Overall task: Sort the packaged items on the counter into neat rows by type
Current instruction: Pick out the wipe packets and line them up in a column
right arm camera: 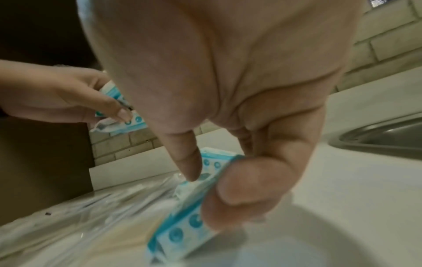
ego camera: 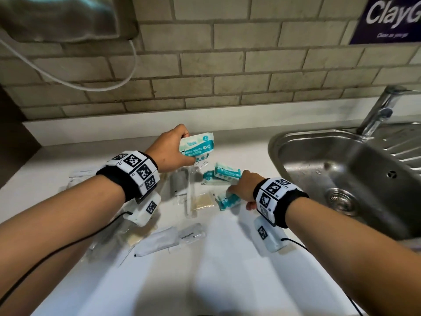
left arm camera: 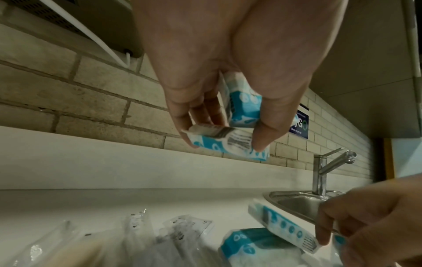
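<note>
Nearest on the white table (ego camera: 227, 258) lie clear-wrapped sachets: a toothpaste sachet (ego camera: 192, 233) and a longer clear sleeve (ego camera: 157, 241) beside it, with more transparent packets (ego camera: 189, 195) heaped just beyond. These look thin, light and slippery, so I would judge a pinch at a sealed edge safer than a flat press.

At the right of the heap the right hand (ego camera: 242, 189) has its thumb and fingers curled round a teal mini wipes pack (right arm camera: 189, 216), which is at or just above the table top; whether it is lifted clear cannot be told. Just behind it two more teal packs (ego camera: 219, 175) lie overlapping, near the sink (ego camera: 296, 137) but still on the table.

Farther back the left hand (ego camera: 172, 151) is raised above the heap, its grip closed on mini wipes packs (ego camera: 197, 145); the left wrist view shows two held together, thumb on one side and fingers on the other.

The packs look soft and squashy, light, with a smooth film skin. Held across the short sides they should bear a firm pinch; stacked pairs may slide on each other. A row of wipes is not yet laid out.
</note>
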### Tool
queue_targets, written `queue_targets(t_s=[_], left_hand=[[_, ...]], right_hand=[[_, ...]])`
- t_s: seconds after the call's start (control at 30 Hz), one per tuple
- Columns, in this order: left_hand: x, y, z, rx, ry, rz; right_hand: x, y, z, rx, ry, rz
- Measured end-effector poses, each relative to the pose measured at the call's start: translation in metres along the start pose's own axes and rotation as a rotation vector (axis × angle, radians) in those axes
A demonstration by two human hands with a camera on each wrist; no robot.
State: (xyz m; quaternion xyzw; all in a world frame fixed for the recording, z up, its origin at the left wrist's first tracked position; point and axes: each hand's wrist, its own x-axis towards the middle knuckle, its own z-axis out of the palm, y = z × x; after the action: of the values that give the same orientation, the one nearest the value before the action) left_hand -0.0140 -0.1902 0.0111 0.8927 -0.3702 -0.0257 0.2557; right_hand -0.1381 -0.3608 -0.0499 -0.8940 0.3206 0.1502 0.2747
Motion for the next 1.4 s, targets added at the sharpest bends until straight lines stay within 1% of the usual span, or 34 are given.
queue_targets(t_s=[0.13, 0.27, 0.33, 0.37, 0.4, 0.43, 0.47, 0.5, 0.53, 0.57, 0.6, 0.63, 0.67, 0.73, 0.8, 0.93, 1.03, 1.2, 1.3, 1.33, 1.4], left_hand=[[-0.007, 0.0, -0.001, -0.005, 0.013, -0.007], [-0.017, -0.005, -0.006, -0.007, 0.024, -0.032], [-0.023, -0.009, -0.011, 0.001, 0.034, -0.047], [-0.025, -0.011, -0.013, 0.0, 0.039, -0.054], [-0.027, -0.013, -0.015, -0.006, 0.046, -0.061], [-0.029, -0.016, -0.018, -0.015, 0.054, -0.069], [-0.03, -0.019, -0.019, -0.022, 0.058, -0.073], [-0.032, -0.021, -0.021, -0.025, 0.062, -0.081], [-0.033, -0.023, -0.022, -0.026, 0.066, -0.083], [-0.034, -0.024, -0.022, -0.03, 0.07, -0.086], [-0.036, -0.026, -0.023, -0.036, 0.074, -0.09], [-0.036, -0.027, -0.023, -0.036, 0.075, -0.091], [-0.038, -0.03, -0.023, -0.03, 0.074, -0.095], [-0.04, -0.033, -0.021, -0.015, 0.066, -0.102], [-0.04, -0.038, -0.018, -0.009, 0.064, -0.111], [-0.035, -0.046, -0.016, -0.011, 0.077, -0.115], [-0.028, -0.05, -0.022, -0.013, 0.106, -0.119], [-0.017, -0.07, -0.044, -0.031, 0.181, -0.131], [-0.013, -0.082, -0.055, -0.023, 0.182, -0.145], [-0.011, -0.087, -0.059, -0.022, 0.183, -0.145], [-0.008, -0.093, -0.063, -0.03, 0.193, -0.146]], right_hand=[[0.002, 0.008, 0.015, -0.147, 0.104, -0.008], [0.004, 0.006, 0.015, -0.288, 0.118, -0.019], [-0.001, 0.0, 0.012, -0.359, 0.148, -0.026], [-0.007, -0.004, 0.01, -0.4, 0.185, -0.055], [-0.013, -0.009, 0.009, -0.44, 0.223, -0.117], [-0.018, -0.016, 0.011, -0.471, 0.246, -0.218], [-0.026, -0.024, 0.014, -0.488, 0.223, -0.343], [-0.032, -0.033, 0.02, -0.487, 0.149, -0.467], [-0.037, -0.039, 0.028, -0.476, 0.047, -0.535], [-0.039, -0.045, 0.04, -0.484, -0.062, -0.545], [-0.04, -0.049, 0.053, -0.522, -0.14, -0.526], [-0.036, -0.051, 0.066, -0.573, -0.173, -0.495], [-0.029, -0.054, 0.079, -0.624, -0.177, -0.446], [-0.018, -0.064, 0.093, -0.653, -0.137, -0.365], [-0.009, -0.074, 0.095, -0.676, -0.111, -0.353], [0.003, -0.098, 0.082, -0.682, -0.085, -0.402], [0.019, -0.12, 0.086, -0.702, -0.063, -0.417], [0.036, -0.166, 0.098, -0.67, -0.124, -0.519], [0.044, -0.183, 0.101, -0.602, -0.177, -0.581], [0.049, -0.186, 0.094, -0.569, -0.205, -0.586], [0.062, -0.184, 0.074, -0.432, -0.243, -0.569]])
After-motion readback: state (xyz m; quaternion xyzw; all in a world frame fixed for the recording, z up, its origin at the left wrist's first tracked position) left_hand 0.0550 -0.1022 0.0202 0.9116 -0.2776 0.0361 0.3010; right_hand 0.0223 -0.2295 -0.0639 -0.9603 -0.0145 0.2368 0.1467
